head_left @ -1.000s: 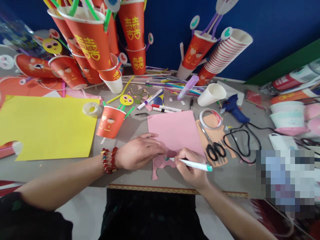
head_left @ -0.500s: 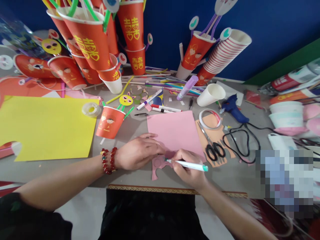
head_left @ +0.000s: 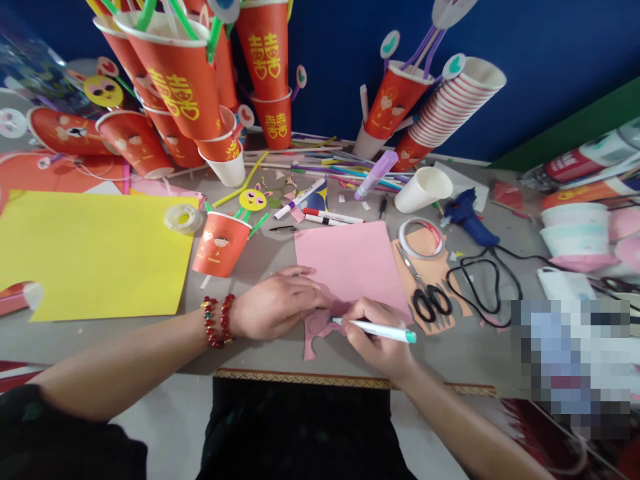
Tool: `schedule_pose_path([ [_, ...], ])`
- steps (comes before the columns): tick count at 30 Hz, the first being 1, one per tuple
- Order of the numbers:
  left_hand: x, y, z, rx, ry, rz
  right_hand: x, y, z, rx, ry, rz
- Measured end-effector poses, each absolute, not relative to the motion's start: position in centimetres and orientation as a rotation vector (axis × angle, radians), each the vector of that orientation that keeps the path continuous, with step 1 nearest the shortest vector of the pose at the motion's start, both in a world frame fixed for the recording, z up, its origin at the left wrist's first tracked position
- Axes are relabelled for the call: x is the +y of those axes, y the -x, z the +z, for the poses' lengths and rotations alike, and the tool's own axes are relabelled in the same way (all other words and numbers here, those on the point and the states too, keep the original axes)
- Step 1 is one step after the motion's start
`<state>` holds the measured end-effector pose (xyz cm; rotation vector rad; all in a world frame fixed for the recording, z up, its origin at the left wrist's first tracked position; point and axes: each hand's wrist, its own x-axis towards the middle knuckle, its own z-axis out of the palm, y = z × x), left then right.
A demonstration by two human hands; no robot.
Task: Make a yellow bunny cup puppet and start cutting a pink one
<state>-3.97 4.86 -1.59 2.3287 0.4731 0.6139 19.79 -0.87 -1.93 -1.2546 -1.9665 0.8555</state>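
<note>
Pinched in my right hand [head_left: 376, 333] is a white marker [head_left: 385, 331] with a teal end, its tip down at the lower edge of the pink paper [head_left: 350, 260]. That edge is cut into curves, and a round outline shows on the pink strip [head_left: 313, 340] there. My left hand [head_left: 280, 303] lies flat across the paper's lower left corner, fingers stretched out and pressing it to the table. A red paper cup [head_left: 221, 247] with green pipe cleaners and a yellow rabbit face [head_left: 253, 199] stands just beyond my left hand.
Right of the pink paper, black-handled scissors [head_left: 425, 293] and a tape roll [head_left: 421, 238] lie on orange paper [head_left: 450, 317]. A blue glue gun [head_left: 473, 217] with a looped cord sits farther right. Yellow paper [head_left: 100, 260] covers the left side. Stacked red cups [head_left: 175, 80] rise behind.
</note>
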Motion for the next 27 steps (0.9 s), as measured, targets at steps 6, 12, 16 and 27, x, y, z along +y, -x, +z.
schedule_pose_path([
  [6,4.86,4.00,-1.59,0.469,-2.326,0.618,-0.92,-19.84,-2.09,-1.970,1.267,0.864],
  [12,4.84,3.99,-1.68,0.470,-2.332,0.625,-1.01,-19.88,-1.93,-1.974,1.266,0.850],
  [16,4.84,4.00,-1.69,0.465,-2.331,0.628,-1.06,-19.94,-2.07,-1.972,1.275,0.852],
  [27,4.85,3.97,-1.62,0.470,-2.332,0.622,-1.02,-19.90,-2.08,-1.969,1.276,0.860],
])
